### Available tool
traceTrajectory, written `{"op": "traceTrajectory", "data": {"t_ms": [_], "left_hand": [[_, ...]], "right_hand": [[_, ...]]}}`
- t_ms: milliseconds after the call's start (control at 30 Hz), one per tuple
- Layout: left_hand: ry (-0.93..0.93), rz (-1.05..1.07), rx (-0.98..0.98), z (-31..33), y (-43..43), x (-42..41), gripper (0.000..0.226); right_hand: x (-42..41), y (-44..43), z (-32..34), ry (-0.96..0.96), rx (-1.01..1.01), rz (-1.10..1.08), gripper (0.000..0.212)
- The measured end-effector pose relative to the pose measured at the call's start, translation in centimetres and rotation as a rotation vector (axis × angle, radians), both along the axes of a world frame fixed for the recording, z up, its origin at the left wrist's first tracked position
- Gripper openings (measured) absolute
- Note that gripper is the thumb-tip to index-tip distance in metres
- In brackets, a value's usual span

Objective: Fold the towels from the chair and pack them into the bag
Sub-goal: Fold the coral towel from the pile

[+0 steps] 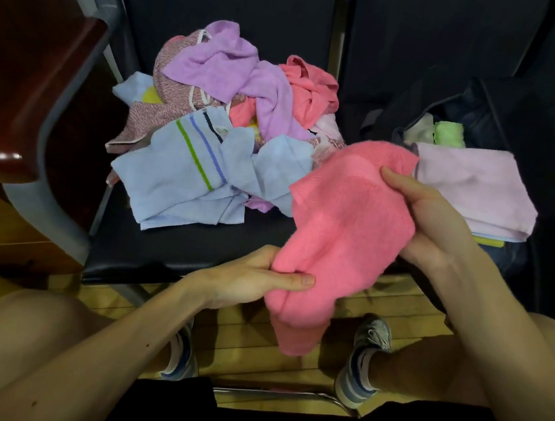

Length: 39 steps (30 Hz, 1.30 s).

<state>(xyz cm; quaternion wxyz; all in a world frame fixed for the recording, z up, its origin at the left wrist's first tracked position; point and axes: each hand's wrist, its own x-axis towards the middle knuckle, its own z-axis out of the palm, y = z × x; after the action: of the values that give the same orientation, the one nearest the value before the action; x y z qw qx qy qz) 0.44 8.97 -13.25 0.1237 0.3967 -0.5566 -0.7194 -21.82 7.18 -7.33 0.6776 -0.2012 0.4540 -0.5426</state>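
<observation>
A pink towel point(345, 229) hangs between my hands over the chair's front edge. My left hand point(257, 275) pinches its lower left part, thumb on top. My right hand point(429, 220) grips its upper right side. A heap of unfolded towels lies on the black chair seat point(172, 251): a light blue striped one point(185, 175) in front, a purple one point(234, 72) and a coral one point(310, 89) behind. To the right stands an open dark bag point(500, 105). A folded pale lilac towel point(476, 187) lies on its opening, and a green towel point(449, 134) shows inside.
A wooden armrest point(40, 102) rises at the left of the chair. Below are a wooden floor point(241, 344), my knees and my two shoes point(362, 362). A metal chair bar point(273, 394) crosses near the bottom.
</observation>
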Motion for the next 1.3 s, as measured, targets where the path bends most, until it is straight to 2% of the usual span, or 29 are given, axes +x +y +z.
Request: {"op": "traceTrajectory", "data": {"t_ms": [67,133,267,333,467,600,667,767,833,867,967,1067,1133,1233,1300], "left_hand": [[0.041,-0.015,0.044,0.5,0.5,0.0,0.034],[0.089,-0.019,0.113,0.8,1.0,0.1,0.039],[0.216,0.072,0.194,2.3,2.0,0.2,0.019],[0.260,0.167,0.219,3.1,2.3,0.4,0.011],[0.253,0.271,0.300,3.3,3.2,0.6,0.014],[0.248,0.454,0.380,3.0,3.4,1.4,0.018],[0.266,0.550,0.424,2.8,3.0,1.8,0.011],[0.229,0.670,0.473,1.7,2.4,2.2,0.018],[0.219,0.693,0.503,0.9,2.2,2.4,0.011],[0.214,0.706,0.492,0.7,2.0,2.5,0.010],[0.198,0.741,0.437,0.4,1.4,2.7,0.022],[0.153,0.756,0.376,-0.1,1.2,2.5,0.029],[0.113,0.722,0.350,-0.2,1.3,2.3,0.026],[0.064,0.628,0.326,0.7,1.2,3.0,0.009],[0.009,0.567,0.313,1.7,0.6,4.0,0.026]], "right_hand": [[-0.5,-0.5,-1.3,0.164,0.112,-0.039,0.016],[-0.7,-0.8,-3.1,0.318,0.176,-0.013,0.020],[1.2,0.6,-6.0,0.535,0.215,0.251,0.018],[2.8,1.7,-7.1,0.625,0.239,0.431,0.033],[4.2,3.6,-8.6,0.692,0.215,0.837,0.034],[4.4,4.2,-7.5,0.702,0.274,1.014,0.024],[4.7,4.1,-6.7,0.617,0.270,0.934,0.026],[4.9,3.4,-6.6,0.256,0.311,0.682,0.075],[5.1,3.6,-6.4,0.113,0.307,0.658,0.087],[5.1,3.7,-6.2,0.108,0.290,0.672,0.088],[5.2,4.0,-6.4,0.160,0.197,0.667,0.069],[5.1,3.9,-6.6,0.187,0.177,0.572,0.071],[4.8,3.8,-5.9,0.215,0.137,0.562,0.055],[3.4,3.1,-4.4,0.174,0.055,0.515,0.026],[2.1,2.5,-3.8,0.123,-0.020,0.465,0.020]]}}
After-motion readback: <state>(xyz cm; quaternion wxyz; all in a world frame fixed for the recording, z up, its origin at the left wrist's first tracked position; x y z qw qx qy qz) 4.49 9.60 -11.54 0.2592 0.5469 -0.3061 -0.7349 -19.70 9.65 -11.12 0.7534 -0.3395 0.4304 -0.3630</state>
